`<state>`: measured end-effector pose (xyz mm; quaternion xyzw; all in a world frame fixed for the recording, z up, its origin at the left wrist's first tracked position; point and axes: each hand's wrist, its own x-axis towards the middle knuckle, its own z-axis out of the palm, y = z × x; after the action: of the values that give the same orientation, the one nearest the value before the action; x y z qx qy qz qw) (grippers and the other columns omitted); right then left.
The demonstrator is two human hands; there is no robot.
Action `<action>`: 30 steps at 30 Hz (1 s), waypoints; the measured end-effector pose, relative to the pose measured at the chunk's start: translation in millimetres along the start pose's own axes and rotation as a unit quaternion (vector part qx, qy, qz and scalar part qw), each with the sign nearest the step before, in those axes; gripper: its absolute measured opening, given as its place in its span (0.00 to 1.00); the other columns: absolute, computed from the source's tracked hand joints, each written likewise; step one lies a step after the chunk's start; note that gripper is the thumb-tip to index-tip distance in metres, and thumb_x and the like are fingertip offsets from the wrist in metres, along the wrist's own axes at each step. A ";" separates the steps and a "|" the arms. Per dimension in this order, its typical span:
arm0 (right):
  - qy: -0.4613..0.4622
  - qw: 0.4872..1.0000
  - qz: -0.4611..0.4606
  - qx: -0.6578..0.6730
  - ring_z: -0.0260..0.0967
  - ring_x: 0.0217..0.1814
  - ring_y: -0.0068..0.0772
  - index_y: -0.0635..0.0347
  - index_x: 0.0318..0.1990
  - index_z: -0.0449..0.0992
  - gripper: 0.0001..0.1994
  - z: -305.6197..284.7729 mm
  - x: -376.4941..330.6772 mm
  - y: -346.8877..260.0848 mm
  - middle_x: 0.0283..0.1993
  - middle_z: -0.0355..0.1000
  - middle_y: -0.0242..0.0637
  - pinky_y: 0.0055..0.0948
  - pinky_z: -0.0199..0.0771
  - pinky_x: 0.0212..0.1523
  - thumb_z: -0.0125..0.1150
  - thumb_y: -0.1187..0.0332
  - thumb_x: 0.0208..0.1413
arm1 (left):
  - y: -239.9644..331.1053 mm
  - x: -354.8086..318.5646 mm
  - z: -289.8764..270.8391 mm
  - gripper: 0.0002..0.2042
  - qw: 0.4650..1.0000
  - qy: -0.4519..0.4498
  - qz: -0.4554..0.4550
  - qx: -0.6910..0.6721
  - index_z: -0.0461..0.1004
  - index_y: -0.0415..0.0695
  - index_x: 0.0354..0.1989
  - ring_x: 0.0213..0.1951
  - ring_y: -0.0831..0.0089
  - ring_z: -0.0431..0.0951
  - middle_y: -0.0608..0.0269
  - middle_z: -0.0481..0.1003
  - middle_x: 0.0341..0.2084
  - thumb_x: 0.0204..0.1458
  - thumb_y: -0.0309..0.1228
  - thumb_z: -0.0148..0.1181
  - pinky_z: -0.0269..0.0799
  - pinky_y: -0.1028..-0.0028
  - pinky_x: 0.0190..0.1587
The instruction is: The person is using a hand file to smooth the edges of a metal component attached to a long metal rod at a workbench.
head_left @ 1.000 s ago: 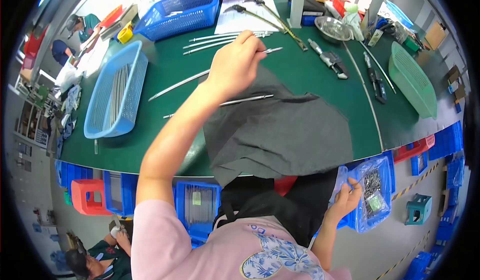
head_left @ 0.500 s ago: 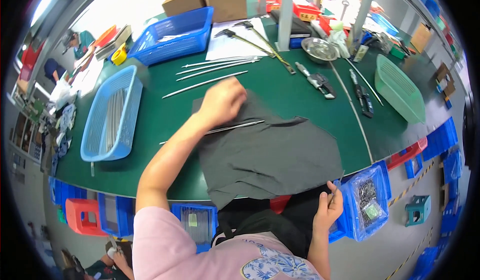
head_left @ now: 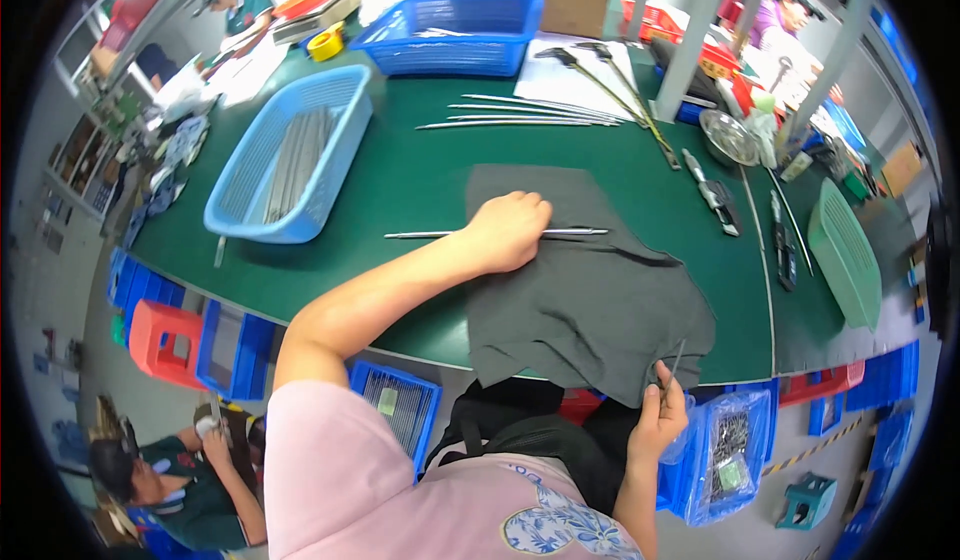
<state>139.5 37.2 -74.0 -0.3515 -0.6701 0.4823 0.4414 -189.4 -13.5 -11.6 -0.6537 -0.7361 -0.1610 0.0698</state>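
A dark grey cloth lies spread over the near edge of the green table. Across its far part runs a slim metal rod, its left end sticking out past the cloth. My left hand is closed over the middle of this rod, which hides part of it. Near the cloth's lower right corner, my right hand pinches a thin, pointed metal piece between thumb and fingers. Several similar rods lie side by side beyond the cloth.
A light blue basket of grey rods stands left, a darker blue basket behind. Calipers, a micrometer and a green basket are to the right. A bagged blue bin sits beside my right hand. Other people work nearby.
The view has shifted. My left hand has come down from beyond the rod onto it. One rod that lay apart now rests close to the others. My right hand keeps its pinch.
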 end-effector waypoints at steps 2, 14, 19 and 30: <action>-0.015 1.000 0.018 0.012 0.61 0.34 0.11 0.72 0.54 0.71 0.17 -3.9 -0.7 -6.0 0.51 0.73 0.36 0.13 0.61 0.36 0.51 0.80 0.57 | -3.2 5.8 -2.2 0.06 0.999 -0.028 -0.015 0.007 0.68 0.40 0.34 0.37 0.51 0.73 0.50 0.70 0.31 0.46 0.21 0.51 0.71 0.57 0.39; 0.049 0.999 -0.001 0.021 0.43 0.17 0.08 0.73 0.59 0.65 0.22 -18.1 3.5 -8.0 0.23 0.63 0.23 0.14 0.40 0.19 0.44 0.66 0.63 | 8.4 -12.4 -77.4 0.05 0.984 0.101 -0.049 -0.136 0.73 0.40 0.34 0.32 0.53 0.74 0.56 0.71 0.30 0.48 0.22 0.58 0.70 0.63 0.32; 0.078 0.996 0.027 0.034 0.50 0.24 0.12 0.63 0.45 0.70 0.09 -18.8 8.1 -31.9 0.23 0.56 0.21 0.17 0.50 0.24 0.46 0.70 0.63 | 101.6 -10.6 -61.0 0.11 0.976 0.112 0.179 -0.047 0.74 0.42 0.33 0.27 0.63 0.73 0.61 0.69 0.26 0.38 0.21 0.57 0.70 0.67 0.24; 0.113 0.983 0.106 0.097 0.56 0.26 0.11 0.64 0.43 0.66 0.05 -18.5 -9.9 -26.2 0.24 0.66 0.27 0.17 0.57 0.27 0.50 0.74 0.62 | 151.8 -13.1 -9.1 0.10 0.983 0.023 0.152 -0.104 0.77 0.41 0.34 0.28 0.64 0.72 0.62 0.72 0.28 0.40 0.19 0.63 0.70 0.68 0.29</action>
<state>159.1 27.0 -48.7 -0.4278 -0.5251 0.5463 0.4928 -39.1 -14.6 15.0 -0.7577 -0.6056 -0.2394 0.0420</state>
